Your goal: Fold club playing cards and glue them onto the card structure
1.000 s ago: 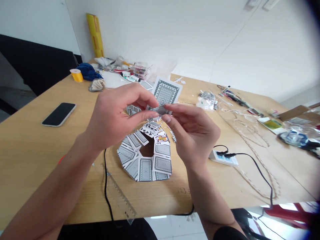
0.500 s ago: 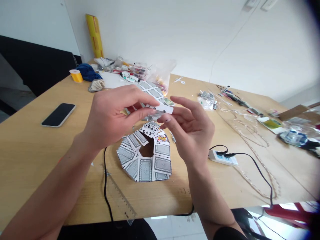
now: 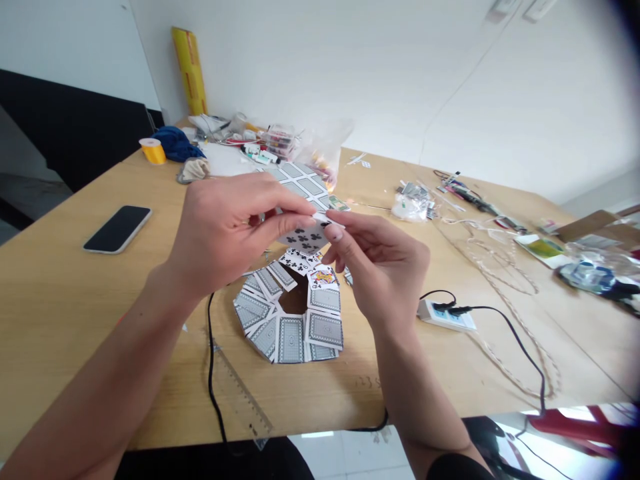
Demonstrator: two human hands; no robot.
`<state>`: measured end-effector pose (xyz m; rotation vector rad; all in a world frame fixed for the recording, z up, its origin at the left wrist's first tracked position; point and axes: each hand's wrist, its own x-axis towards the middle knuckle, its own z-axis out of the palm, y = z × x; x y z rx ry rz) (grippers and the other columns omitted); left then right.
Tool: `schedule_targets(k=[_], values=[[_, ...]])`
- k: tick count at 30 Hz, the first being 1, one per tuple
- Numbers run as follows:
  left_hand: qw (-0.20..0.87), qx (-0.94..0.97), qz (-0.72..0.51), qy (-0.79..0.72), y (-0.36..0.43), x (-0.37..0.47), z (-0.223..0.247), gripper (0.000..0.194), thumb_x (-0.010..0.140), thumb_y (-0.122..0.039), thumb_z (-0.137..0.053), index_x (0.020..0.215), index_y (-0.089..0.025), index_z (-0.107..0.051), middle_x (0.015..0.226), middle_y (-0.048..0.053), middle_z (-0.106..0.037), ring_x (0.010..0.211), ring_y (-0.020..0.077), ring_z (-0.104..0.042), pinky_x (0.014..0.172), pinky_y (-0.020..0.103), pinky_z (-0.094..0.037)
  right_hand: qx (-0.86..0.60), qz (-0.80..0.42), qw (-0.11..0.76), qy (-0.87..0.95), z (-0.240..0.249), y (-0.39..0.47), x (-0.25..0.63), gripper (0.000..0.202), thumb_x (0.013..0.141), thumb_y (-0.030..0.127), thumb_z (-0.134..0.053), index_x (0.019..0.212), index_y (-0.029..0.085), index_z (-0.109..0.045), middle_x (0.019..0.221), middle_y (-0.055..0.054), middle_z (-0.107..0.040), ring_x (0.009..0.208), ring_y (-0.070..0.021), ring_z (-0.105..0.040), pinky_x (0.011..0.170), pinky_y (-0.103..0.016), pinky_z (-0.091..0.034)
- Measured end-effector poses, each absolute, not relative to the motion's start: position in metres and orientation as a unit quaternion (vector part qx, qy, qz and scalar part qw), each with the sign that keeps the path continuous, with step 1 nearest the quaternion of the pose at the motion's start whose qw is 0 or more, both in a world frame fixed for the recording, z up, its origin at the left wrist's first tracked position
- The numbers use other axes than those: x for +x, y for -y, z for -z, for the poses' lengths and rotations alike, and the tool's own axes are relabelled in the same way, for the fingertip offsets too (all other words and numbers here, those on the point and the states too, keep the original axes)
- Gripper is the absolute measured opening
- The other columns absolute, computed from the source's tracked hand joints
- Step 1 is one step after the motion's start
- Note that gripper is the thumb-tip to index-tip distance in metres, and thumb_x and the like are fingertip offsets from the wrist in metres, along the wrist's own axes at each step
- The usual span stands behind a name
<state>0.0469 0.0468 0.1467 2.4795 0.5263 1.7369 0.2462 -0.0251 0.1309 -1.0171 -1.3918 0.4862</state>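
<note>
In the head view, a playing card (image 3: 303, 236) showing black clubs is held at the centre of the frame, pinched from both sides. The left hand (image 3: 227, 230) is closed on the card's left edge with thumb and fingers, and the right hand (image 3: 383, 263) is closed on its right edge with thumb and forefinger. The card is kept in the air between the 2 hands, just above a ring of cards (image 3: 293, 312) lying on the wooden table (image 3: 70, 300). A phone (image 3: 118, 229) is seen at the left, a power strip (image 3: 447, 315) at the right.
</note>
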Motion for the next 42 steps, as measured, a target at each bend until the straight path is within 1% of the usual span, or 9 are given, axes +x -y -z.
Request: schedule_targets(k=[5,9,13,17,21,24,32,38,42], values=[[0.042,0.781,-0.602,-0.158,-0.051,0.048,-0.143,0.029,0.096,-0.020,-0.086,0.122,-0.033,-0.084,0.086,-0.006,-0.081,0.069,0.0113,-0.069,0.064,0.031,-0.060,-0.444,-0.189,0.630,0.608,-0.128,0.022,0.250,0.029,0.096,0.026,-0.087,0.124,0.030,-0.082,0.100,0.000,-0.082,0.092,-0.0202,-0.077,0.078,-0.036,-0.067],[0.123,0.773,-0.599,-0.170,-0.050,0.048,-0.140,0.039,0.095,-0.024,-0.087,0.133,-0.031,-0.082,0.090,-0.003,-0.082,0.074,0.0150,-0.072,0.068,0.034,-0.067,-0.434,-0.187,0.630,0.617,-0.125,0.020,0.252,0.021,0.098,0.027,-0.085,0.117,0.029,-0.081,0.108,-0.001,-0.082,0.097,-0.0211,-0.078,0.086,-0.039,-0.069],[0.153,0.793,-0.569,-0.159,-0.049,0.047,-0.141,0.034,0.095,-0.020,-0.084,0.128,-0.029,-0.082,0.080,-0.003,-0.080,0.061,0.0125,-0.068,0.052,0.029,-0.060,-0.411,-0.183,0.642,0.621,-0.125,0.020,0.251,0.011,0.099,0.024,-0.082,0.107,0.029,-0.077,0.107,0.000,-0.080,0.096,-0.0195,-0.078,0.079,-0.035,-0.069],[0.112,0.800,-0.570,-0.151,-0.047,0.049,-0.146,0.019,0.094,-0.011,-0.079,0.105,-0.026,-0.083,0.084,-0.004,-0.081,0.063,0.0111,-0.069,0.048,0.027,-0.052,-0.396,-0.207,0.649,0.616,-0.129,0.021,0.251,0.007,0.098,0.028,-0.083,0.097,0.027,-0.076,0.107,-0.002,-0.080,0.097,-0.0202,-0.078,0.070,-0.033,-0.066],[0.131,0.803,-0.567,-0.126,-0.042,0.051,-0.151,0.025,0.097,-0.007,-0.072,0.102,-0.028,-0.084,0.089,-0.004,-0.084,0.069,0.0121,-0.071,0.051,0.029,-0.054,-0.393,-0.253,0.626,0.624,-0.133,0.023,0.252,0.017,0.100,0.036,-0.084,0.115,0.032,-0.078,0.111,-0.001,-0.081,0.094,-0.0207,-0.078,0.075,-0.036,-0.068],[0.137,0.795,-0.577,-0.123,-0.039,0.052,-0.152,0.025,0.097,-0.007,-0.072,0.100,-0.028,-0.085,0.086,-0.006,-0.084,0.065,0.0104,-0.069,0.050,0.029,-0.053,-0.411,-0.259,0.615,0.621,-0.133,0.024,0.251,0.016,0.102,0.042,-0.082,0.113,0.031,-0.082,0.101,-0.001,-0.082,0.087,-0.0210,-0.079,0.071,-0.037,-0.069],[0.179,0.800,-0.559,-0.121,-0.037,0.049,-0.148,0.021,0.098,-0.014,-0.076,0.118,-0.021,-0.083,0.098,0.000,-0.084,0.078,0.0124,-0.076,0.067,0.026,-0.066,-0.402,-0.238,0.642,0.607,-0.130,0.023,0.251,0.014,0.097,0.023,-0.087,0.108,0.030,-0.086,0.104,-0.001,-0.084,0.092,-0.0207,-0.081,0.079,-0.037,-0.071],[0.145,0.808,-0.536,-0.197,-0.033,0.049,-0.149,0.012,0.098,-0.015,-0.081,0.106,-0.023,-0.083,0.094,-0.003,-0.085,0.076,0.0100,-0.076,0.072,0.023,-0.064,-0.399,-0.211,0.644,0.618,-0.129,0.023,0.251,0.017,0.096,0.017,-0.086,0.108,0.029,-0.086,0.107,0.001,-0.085,0.099,-0.0202,-0.082,0.083,-0.034,-0.071],[0.127,0.801,-0.547,-0.208,-0.035,0.048,-0.148,0.009,0.099,-0.022,-0.083,0.106,-0.027,-0.084,0.094,-0.005,-0.084,0.077,0.0113,-0.076,0.073,0.026,-0.065,-0.390,-0.218,0.640,0.625,-0.130,0.023,0.251,0.028,0.097,0.020,-0.085,0.124,0.030,-0.081,0.117,0.000,-0.083,0.109,-0.0218,-0.081,0.089,-0.036,-0.071]])
